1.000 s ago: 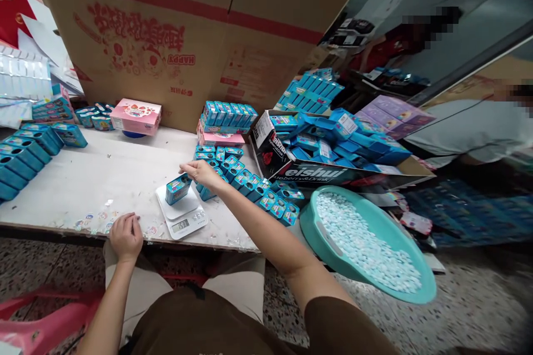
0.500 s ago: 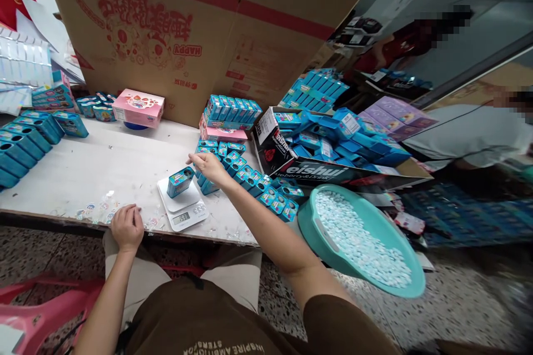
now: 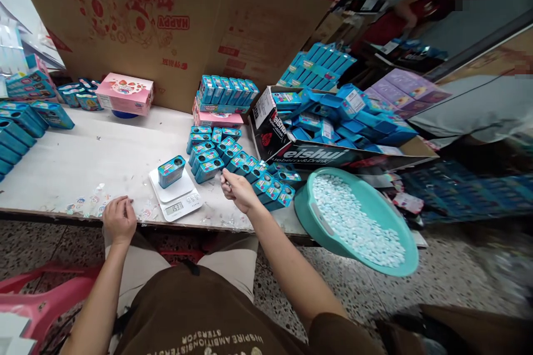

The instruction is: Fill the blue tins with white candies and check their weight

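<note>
On a white kitchen scale (image 3: 177, 199) stands a small blue tin (image 3: 171, 172) with a dark round opening in its top; the display seems to read 153.7. My right hand (image 3: 239, 187) is to the right of the scale, in front of a group of similar blue tins (image 3: 210, 168). Its fingers are curled into a pinch, and whatever they hold is too small to make out. At the table's front edge rests my left hand (image 3: 119, 219), fingers loosely bent and holding nothing. Some tins on the right have pale candies on their tops.
A turquoise basin (image 3: 306, 202) of pale candies sits to the right. Behind it, a black carton (image 3: 266, 141) overflows with blue tins. A pink box (image 3: 125, 94) stands before a large cardboard box (image 3: 187, 5). More tins (image 3: 16, 127) line the left; people are at the far right.
My right hand has drawn back toward me and to the right, from beside the scale's tin to the tins' front. My left hand stays at the edge. The view has shifted slightly.
</note>
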Tool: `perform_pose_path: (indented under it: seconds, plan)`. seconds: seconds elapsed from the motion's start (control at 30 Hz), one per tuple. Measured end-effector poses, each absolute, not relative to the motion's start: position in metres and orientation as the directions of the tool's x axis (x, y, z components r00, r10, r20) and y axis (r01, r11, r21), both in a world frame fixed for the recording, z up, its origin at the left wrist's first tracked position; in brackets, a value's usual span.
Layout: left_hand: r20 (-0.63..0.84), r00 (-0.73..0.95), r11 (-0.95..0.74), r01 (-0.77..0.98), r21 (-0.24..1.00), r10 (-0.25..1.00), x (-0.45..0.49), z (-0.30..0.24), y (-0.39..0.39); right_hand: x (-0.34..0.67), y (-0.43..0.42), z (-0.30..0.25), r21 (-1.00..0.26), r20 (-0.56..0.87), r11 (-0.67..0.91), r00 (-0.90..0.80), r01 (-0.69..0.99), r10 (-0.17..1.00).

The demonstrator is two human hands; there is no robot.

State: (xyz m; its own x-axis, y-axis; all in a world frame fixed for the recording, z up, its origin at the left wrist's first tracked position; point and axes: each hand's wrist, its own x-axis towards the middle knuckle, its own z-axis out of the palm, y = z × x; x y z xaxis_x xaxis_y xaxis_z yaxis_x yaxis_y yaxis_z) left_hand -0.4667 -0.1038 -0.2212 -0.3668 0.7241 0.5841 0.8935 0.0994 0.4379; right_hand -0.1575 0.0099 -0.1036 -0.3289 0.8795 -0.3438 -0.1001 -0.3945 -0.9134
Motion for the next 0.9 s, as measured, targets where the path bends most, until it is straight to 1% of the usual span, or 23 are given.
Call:
perform_pose_path:
  seconds: [0.1,0.33,0.4,0.47,0.6,0.67,0.73,0.8,0.83,0.9]
  plan:
    - [0.578,-0.364,0.095,0.892,0.442,0.731,-0.466,-0.219,-0.103,-0.153,0.006,-0.107,-0.878,-0.391,-0.459,-0.351,-0.133,0.851]
    - [0.58,-0.355,0.122,0.908,0.402,0.733,-0.465,-0.218,-0.103,-0.156,0.007,-0.105,-0.803,-0.479,-0.58,-0.431,-0.135,0.764]
    - [0.574,-0.359,0.121,0.904,0.409,0.736,-0.465,-0.218,-0.103,-0.16,0.009,-0.101,-0.803,-0.48,-0.584,-0.45,-0.121,0.754]
    - [0.569,-0.364,0.121,0.9,0.42,0.737,-0.465,-0.218,-0.103,-0.166,0.011,-0.095,-0.836,-0.447,-0.543,-0.474,-0.081,0.759]
    - [0.564,-0.37,0.121,0.895,0.429,0.738,-0.466,-0.218,-0.103,-0.188,0.02,-0.084,-0.931,-0.308,-0.364,-0.505,-0.014,0.807]
    - [0.561,-0.369,0.119,0.894,0.431,0.741,-0.465,-0.218,-0.104,-0.202,0.028,-0.082,-0.976,-0.205,-0.215,-0.471,0.032,0.858]
    - [0.561,-0.37,0.117,0.893,0.435,0.741,-0.465,-0.219,-0.104,-0.217,0.037,-0.083,-0.995,-0.062,-0.017,-0.447,0.103,0.892]
    - [0.572,-0.371,0.117,0.895,0.431,0.731,-0.466,-0.221,-0.105,-0.231,0.045,-0.084,-0.966,0.076,0.18,-0.463,0.184,0.883]
    - [0.581,-0.369,0.117,0.898,0.425,0.725,-0.466,-0.221,-0.105,-0.237,0.048,-0.084,-0.94,0.116,0.254,-0.484,0.23,0.867]
    - [0.597,-0.36,0.113,0.905,0.41,0.717,-0.467,-0.223,-0.106,-0.248,0.052,-0.081,-0.879,0.127,0.342,-0.529,0.331,0.839]
